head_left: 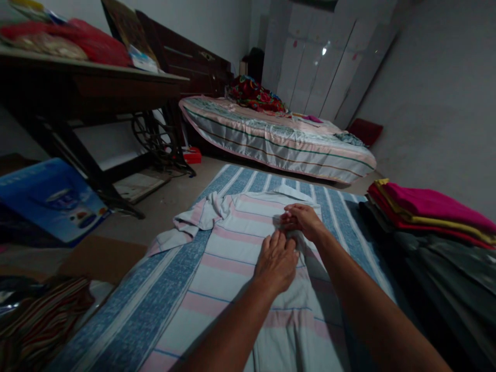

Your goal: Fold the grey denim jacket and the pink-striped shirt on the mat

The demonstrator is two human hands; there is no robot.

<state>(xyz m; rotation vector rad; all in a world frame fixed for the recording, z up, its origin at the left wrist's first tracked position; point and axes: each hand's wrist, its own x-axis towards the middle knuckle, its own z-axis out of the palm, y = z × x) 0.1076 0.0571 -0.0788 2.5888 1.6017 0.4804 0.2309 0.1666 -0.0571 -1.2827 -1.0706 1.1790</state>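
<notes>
A white and pink striped shirt (pixel 232 263) with thin blue lines lies spread over a blue and white striped cloth (pixel 155 274). Its collar (pixel 290 194) is at the far end, and one sleeve (pixel 194 217) extends to the left, bent and wrinkled. My left hand (pixel 277 258) rests palm down on the middle of the shirt, fingers stretched out. Just beyond it, my right hand (pixel 304 219) is turned on edge over the shirt's right side, its fingers loosely bent; no cloth shows between them. My right forearm hides part of the shirt's right side.
Folded clothes (pixel 437 212) are stacked at the right, pink and yellow above dark ones. A blue box (pixel 54 201) and a striped garment (pixel 46 315) lie at the left. Behind stand a treadle table (pixel 96 82) and a bed (pixel 279 137).
</notes>
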